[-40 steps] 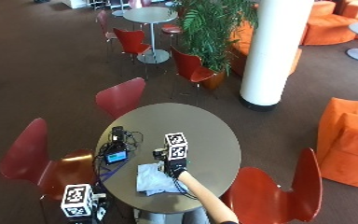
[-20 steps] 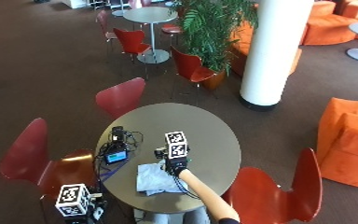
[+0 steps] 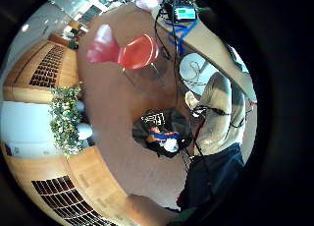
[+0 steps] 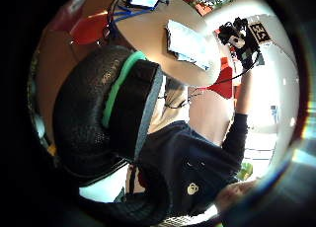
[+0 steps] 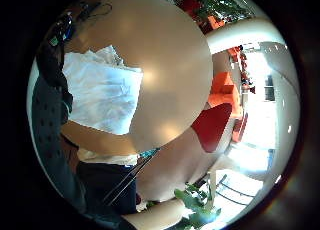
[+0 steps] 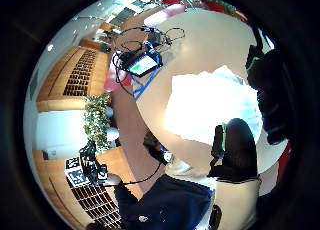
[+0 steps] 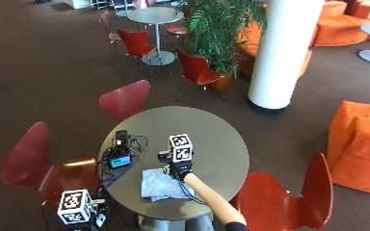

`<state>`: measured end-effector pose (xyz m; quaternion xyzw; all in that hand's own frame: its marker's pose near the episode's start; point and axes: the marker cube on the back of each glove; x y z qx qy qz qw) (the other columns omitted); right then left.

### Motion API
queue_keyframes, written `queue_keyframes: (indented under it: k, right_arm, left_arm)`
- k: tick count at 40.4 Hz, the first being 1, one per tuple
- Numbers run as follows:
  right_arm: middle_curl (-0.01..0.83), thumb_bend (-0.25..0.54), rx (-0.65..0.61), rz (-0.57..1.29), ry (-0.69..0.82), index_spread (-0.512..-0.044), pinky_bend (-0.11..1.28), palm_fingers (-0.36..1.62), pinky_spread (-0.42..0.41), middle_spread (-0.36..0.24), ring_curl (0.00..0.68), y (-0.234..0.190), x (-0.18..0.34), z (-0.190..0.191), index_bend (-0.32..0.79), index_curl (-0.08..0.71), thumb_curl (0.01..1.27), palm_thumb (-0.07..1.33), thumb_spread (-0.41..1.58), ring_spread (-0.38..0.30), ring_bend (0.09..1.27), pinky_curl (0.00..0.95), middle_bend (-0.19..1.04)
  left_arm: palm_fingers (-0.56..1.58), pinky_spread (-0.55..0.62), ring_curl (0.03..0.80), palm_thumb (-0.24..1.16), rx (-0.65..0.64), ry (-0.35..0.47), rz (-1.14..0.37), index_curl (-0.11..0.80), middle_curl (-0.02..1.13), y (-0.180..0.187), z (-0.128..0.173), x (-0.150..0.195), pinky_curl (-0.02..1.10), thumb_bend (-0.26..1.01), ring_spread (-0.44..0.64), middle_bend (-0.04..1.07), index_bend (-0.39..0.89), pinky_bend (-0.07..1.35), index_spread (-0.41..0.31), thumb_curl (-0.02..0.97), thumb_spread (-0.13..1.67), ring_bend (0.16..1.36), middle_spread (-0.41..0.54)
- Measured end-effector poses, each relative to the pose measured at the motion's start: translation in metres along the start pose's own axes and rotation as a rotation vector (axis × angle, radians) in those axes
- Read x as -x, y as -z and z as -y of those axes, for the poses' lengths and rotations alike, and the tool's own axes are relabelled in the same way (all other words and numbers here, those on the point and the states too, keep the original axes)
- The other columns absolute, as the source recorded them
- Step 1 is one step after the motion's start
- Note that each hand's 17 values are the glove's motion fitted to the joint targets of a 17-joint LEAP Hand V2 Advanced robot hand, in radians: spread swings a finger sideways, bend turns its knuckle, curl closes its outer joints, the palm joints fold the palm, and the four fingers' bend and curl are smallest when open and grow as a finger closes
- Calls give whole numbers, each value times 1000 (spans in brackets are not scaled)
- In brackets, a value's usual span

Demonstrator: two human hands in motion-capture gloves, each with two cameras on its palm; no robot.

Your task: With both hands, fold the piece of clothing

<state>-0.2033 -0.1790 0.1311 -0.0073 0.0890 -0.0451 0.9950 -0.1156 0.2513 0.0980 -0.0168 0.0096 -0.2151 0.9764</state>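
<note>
Lower centre of the outside view: pale garment (image 7: pixel 159 184) lies as a compact, roughly folded bundle on the round table (image 7: pixel 217 139), near the person's edge. Right hand (image 7: pixel 180 169) hovers at the bundle's right edge, barely shifted from a second ago; grip cannot be told. Left hand (image 7: pixel 76 211), now lower left, off the table, fingers unseen. Fold likely done or paused.

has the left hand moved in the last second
Yes. In the outside view the left hand has slid a little toward the round table's near edge, from lower beside the red chair. The piece of clothing lies where it was.
</note>
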Motion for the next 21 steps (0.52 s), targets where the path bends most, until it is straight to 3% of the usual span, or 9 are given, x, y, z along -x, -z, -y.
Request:
queue_keyframes:
  k: [21]
  right_arm:
    - [509,-28,-28,6,-12,-219,653,1167,-330,-165,453,16,-8,-21,84,217,622,923,761,-229,633,381,263]
  left_arm:
    - [277,176,299,92,-14,-13,22,328,316,6,-2,-10,352,-13,254,170,154,366,-81,233,1261,542,129]
